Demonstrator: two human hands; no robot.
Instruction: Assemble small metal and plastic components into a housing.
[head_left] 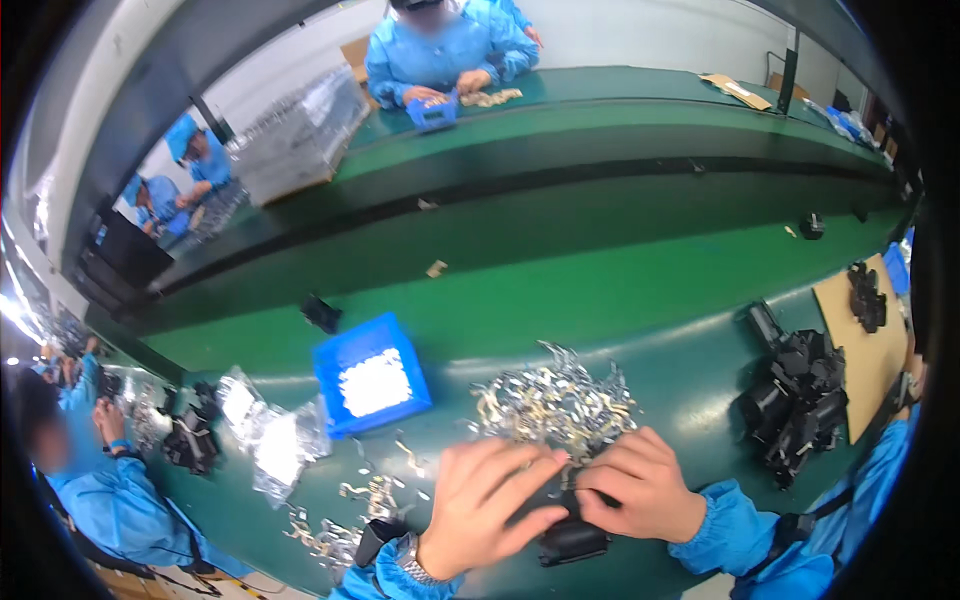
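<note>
A black plastic part (575, 541) lies on the green table close in front of me, between my hands. My left hand (490, 500) bends round its left side, thumb and forefinger against the black plastic. From the right, my right hand (640, 490) has its fingers curled together at the top of the part; what they pinch is hidden. Just beyond my fingertips spreads a heap of small silver and gold-coloured metal pieces (555, 400). More loose metal pieces (375, 500) are scattered left of my left hand.
A blue bin (415, 405) of small white pieces stands left of the heap, beside clear plastic bags (280, 450). Black parts (795, 395) are piled at right by a cardboard sheet (855, 390). A green belt (600, 290) runs beyond; co-workers sit across and at left.
</note>
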